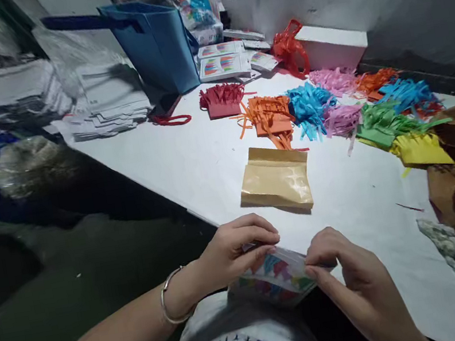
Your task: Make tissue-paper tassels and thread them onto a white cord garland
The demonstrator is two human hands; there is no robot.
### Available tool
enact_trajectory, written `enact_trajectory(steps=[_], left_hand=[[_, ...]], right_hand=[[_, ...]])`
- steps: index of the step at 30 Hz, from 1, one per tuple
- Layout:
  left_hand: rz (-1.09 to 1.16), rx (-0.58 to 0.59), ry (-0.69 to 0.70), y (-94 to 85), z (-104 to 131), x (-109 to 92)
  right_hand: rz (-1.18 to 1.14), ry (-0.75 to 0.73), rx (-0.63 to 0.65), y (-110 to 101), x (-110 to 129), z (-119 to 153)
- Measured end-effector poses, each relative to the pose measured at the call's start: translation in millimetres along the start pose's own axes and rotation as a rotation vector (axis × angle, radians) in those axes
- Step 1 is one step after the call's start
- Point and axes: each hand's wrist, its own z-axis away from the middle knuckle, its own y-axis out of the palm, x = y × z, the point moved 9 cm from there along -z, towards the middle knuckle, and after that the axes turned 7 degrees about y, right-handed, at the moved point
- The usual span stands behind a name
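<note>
A clear-looking plastic packet with a colourful print hangs at the table's front edge, close to my body. Its upper left edge is pinched between the thumb and fingers of my left hand, which wears a silver bangle. At the upper right corner, my right hand grips the same packet between thumb and forefinger. Just beyond my hands a brown adhesive sheet with creased flaps lies on the white table. Whatever is inside the packet I cannot make out.
Bundles of cut paper fringe lie across the table: red, orange, blue, green and yellow. Behind stand a blue bag, printed packets and a white box. Paper stacks sit left.
</note>
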Motion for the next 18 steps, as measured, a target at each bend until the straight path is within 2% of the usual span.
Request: enact_trajectory(steps=[4, 10, 15, 18], left_hand=[[-0.018, 0.006, 0.006, -3.1, -4, -4], [-0.005, 0.013, 0.005, -3.8, -3, -4], [-0.003, 0.029, -0.001, -3.6, -2, -2], [-0.009, 0.033, -0.002, -4.0, -2, -2]], right_hand=[[0.09, 0.008, -0.016, 4, -1, -7], [0.25, -0.091, -0.07, 9, 10, -9], [0.386, -0.165, -0.153, 11, 14, -9], [0.41, -0.141, -0.214, 11, 9, -7]])
